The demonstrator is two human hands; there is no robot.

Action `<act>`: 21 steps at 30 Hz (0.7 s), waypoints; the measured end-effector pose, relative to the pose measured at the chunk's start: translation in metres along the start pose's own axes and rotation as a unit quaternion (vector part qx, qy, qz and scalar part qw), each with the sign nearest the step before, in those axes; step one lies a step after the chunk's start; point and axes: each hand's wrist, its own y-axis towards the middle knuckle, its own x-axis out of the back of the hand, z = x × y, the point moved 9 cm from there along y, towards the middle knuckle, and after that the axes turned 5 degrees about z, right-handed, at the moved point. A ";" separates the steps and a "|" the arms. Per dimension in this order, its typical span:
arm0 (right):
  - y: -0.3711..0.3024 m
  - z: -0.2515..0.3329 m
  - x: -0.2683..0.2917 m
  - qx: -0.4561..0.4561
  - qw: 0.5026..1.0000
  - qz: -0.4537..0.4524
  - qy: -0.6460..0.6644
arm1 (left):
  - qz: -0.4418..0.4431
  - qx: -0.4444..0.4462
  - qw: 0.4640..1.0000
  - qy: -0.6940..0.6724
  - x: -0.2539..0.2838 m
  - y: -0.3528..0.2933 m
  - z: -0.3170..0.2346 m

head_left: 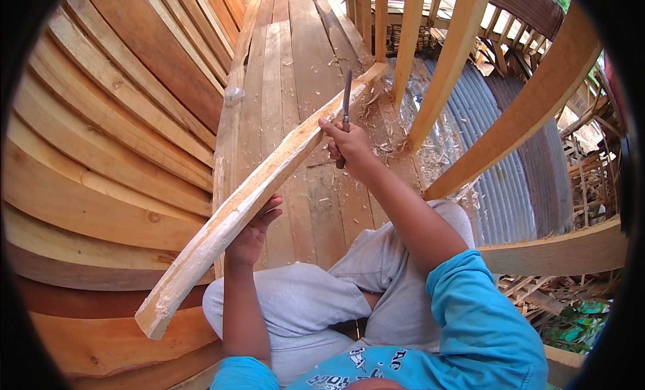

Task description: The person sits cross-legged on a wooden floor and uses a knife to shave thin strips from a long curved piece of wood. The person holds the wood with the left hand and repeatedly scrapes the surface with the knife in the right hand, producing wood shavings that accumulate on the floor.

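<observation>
A long, roughly hewn wooden pole (232, 212) slants across in front of me, from beside my left leg up to a railing post at the far right. Its upper face is pale and freshly shaved, with whitish bark or sapwood along the near side. My left hand (250, 239) grips the pole from below near its lower part, the palm partly hidden behind it. My right hand (353, 147) is closed round the handle of a knife (347, 98) with a dark, narrow blade pointing up. The thumb and fingers of that hand rest at the pole's near edge.
Wooden boards (114, 135) line the left wall. Wood shavings (383, 148) litter the plank floor (269, 74). A small clear plastic item (234, 96) lies by the wall. Railing posts (443, 67) stand on the right, above corrugated metal sheets (497, 141). My legs (282, 296) are folded below the pole.
</observation>
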 end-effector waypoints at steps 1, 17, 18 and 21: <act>0.000 0.003 0.003 0.006 1.000 -0.003 0.005 | -0.021 -0.024 0.999 0.037 -0.015 0.008 -0.007; 0.000 -0.015 -0.001 -0.041 0.997 0.056 -0.042 | -0.233 -0.321 0.917 -0.036 0.008 -0.009 -0.063; -0.006 -0.014 -0.001 -0.042 0.996 0.058 -0.058 | -0.236 -0.311 0.920 -0.043 0.014 -0.006 -0.063; -0.032 0.007 -0.016 0.114 0.944 0.055 -0.305 | -0.262 -0.298 0.914 -0.082 0.029 -0.004 -0.063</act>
